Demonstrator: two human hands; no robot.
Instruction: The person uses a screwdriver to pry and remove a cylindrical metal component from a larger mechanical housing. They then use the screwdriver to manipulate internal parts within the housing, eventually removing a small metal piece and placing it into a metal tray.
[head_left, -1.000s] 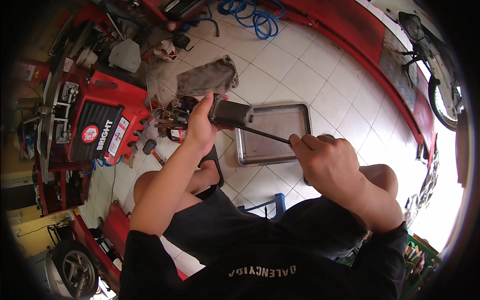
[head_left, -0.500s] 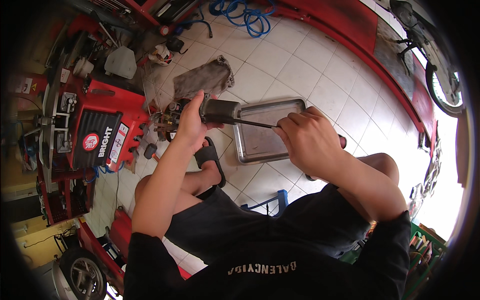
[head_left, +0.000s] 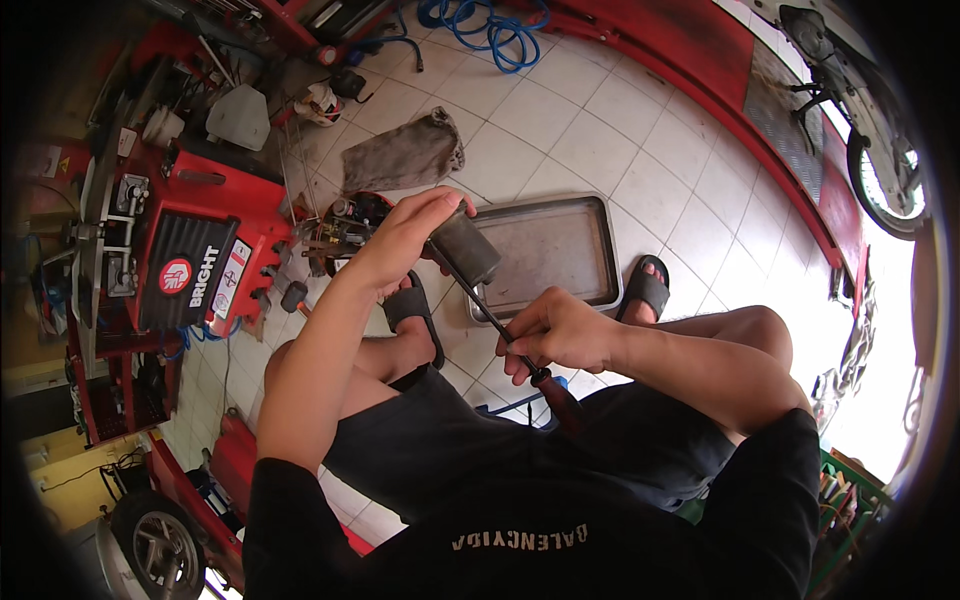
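Note:
My left hand (head_left: 408,238) is wrapped round a dark metal cylinder (head_left: 466,250), its blunt end tilted down to the right. A long screwdriver (head_left: 562,402) with a black shaft and dark red handle slants from the cylinder toward my lap. My right hand (head_left: 562,332) pinches its shaft just above the handle. The shaft runs along the near side of the cylinder, and its tip is hidden by my left hand. Beneath both hands, a shallow metal tray (head_left: 610,240) rests on the tiled floor.
A stained grey cloth (head_left: 400,152) lies beyond my left hand. To the left stands a red machine (head_left: 250,195), with a hammer (head_left: 294,297) near its base. A coiled blue hose (head_left: 490,35) lies at the back. A red platform edge (head_left: 700,110) curves along the right.
My right hand has come nearer and left, tilting the screwdriver so that its handle points toward my lap. The cylinder has turned from nearly level to sloping down right.

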